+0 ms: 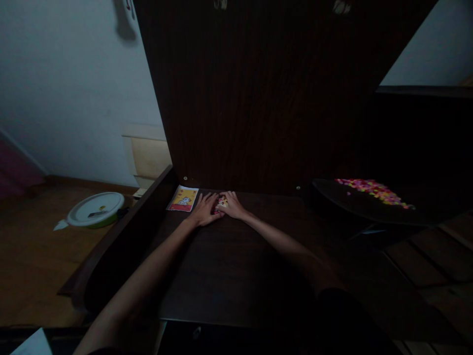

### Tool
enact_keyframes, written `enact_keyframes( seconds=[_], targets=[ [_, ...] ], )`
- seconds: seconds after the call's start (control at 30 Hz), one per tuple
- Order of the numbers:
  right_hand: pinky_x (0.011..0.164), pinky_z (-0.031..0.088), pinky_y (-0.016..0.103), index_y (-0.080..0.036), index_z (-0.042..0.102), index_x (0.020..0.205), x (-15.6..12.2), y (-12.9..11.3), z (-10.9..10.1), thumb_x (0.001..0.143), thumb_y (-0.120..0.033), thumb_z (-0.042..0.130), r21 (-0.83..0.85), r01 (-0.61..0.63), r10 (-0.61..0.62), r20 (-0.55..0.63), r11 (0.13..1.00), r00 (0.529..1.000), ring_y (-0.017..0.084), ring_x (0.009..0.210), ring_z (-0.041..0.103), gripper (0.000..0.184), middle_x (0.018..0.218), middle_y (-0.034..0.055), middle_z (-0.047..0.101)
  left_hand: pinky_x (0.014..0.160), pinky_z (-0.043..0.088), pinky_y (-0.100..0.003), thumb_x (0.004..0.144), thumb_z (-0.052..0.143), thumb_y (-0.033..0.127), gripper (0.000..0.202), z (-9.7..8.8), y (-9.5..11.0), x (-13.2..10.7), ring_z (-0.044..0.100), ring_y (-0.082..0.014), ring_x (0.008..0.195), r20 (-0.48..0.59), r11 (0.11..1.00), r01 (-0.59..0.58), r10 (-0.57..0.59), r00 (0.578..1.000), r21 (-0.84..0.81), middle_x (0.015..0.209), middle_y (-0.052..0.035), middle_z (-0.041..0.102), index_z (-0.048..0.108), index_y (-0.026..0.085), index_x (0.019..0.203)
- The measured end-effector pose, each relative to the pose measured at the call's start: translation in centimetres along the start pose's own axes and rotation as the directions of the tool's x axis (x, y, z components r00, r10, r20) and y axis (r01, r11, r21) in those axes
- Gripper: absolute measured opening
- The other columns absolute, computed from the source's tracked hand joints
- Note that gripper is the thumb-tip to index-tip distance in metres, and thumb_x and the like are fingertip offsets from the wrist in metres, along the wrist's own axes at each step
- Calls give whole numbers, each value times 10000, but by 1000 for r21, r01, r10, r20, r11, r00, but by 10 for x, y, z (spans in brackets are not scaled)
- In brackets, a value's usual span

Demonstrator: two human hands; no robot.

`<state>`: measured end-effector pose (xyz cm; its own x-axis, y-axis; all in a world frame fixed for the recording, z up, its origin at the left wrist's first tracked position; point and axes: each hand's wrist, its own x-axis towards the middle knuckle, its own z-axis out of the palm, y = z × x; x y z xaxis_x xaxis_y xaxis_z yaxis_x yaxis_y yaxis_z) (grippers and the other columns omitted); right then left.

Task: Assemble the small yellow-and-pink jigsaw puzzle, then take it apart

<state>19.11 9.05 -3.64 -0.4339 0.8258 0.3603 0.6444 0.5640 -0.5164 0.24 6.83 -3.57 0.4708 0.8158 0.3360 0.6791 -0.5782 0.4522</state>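
Observation:
On the dark wooden desktop (221,266), my left hand (204,209) lies palm down with its fingers stretched out and apart. Opposite it rests my right hand (232,205), fingers extended and slightly bent. Between them sits a small cluster of colourful pieces (222,201), pink, yellow and pale; both hands border it and partly cover it. The pieces are too small and dim to name. Just left of my left hand lies a picture card (184,198), yellow and red with a white cartoon animal.
A heap of pink, yellow and orange pieces (377,191) lies on a dark rounded shelf (343,202) at the right. A tall dark back panel (258,98) rises behind the desktop. A raised side board (121,246) edges the left, with a white-lidded round container (96,208) beyond it.

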Motion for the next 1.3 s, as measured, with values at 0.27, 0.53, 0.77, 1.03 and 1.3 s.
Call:
enact_keyframes(
  seconds=[0.27, 0.53, 0.77, 1.03, 1.3],
  targets=[
    [1013, 391, 468, -166, 682, 962, 3, 1, 6, 810, -233, 695, 102, -93, 100, -66, 990, 993, 266, 1081, 469, 166, 1066, 99, 569, 1083, 383, -500, 841, 629, 545, 705, 4, 0, 0, 482, -332, 1295, 9, 995, 8, -7, 1000, -100, 1393, -166, 542, 455, 154, 1401],
    [974, 460, 387, -218, 610, 1067, 7, -3, 15, 770, -98, 628, 359, -149, 197, -101, 921, 975, 195, 1022, 584, 321, 1052, 37, 655, 1000, 475, -457, 773, 724, 332, 695, 6, -11, 5, 578, -296, 1176, -122, 976, 40, -67, 990, -213, 1280, -141, 598, 445, 158, 1385],
    [739, 525, 300, -234, 594, 962, 24, -3, 30, 831, -191, 535, 595, -211, 382, -176, 775, 907, 167, 785, 632, 150, 826, 0, 649, 1015, 469, -457, 710, 730, 225, 742, 4, -11, 7, 572, -297, 1182, -160, 970, 77, -116, 980, -231, 1306, -139, 582, 443, 155, 1390],
    [595, 471, 253, -225, 602, 834, 33, -15, 40, 846, -391, 461, 712, -128, 382, -208, 690, 901, 153, 658, 582, 218, 738, -5, 624, 984, 470, -471, 710, 707, 193, 707, 6, -2, 8, 592, -314, 1112, -130, 968, 133, -163, 978, -213, 1209, -122, 640, 485, 159, 1380],
    [940, 452, 367, -208, 660, 923, 13, -8, 5, 890, -346, 430, 541, -81, 198, -161, 837, 967, 216, 1014, 590, 269, 1003, 46, 668, 871, 516, -416, 648, 802, 272, 703, 4, -5, 11, 608, -260, 952, -177, 953, 134, -186, 966, -273, 1006, -57, 641, 550, 171, 1297]
  ],
)
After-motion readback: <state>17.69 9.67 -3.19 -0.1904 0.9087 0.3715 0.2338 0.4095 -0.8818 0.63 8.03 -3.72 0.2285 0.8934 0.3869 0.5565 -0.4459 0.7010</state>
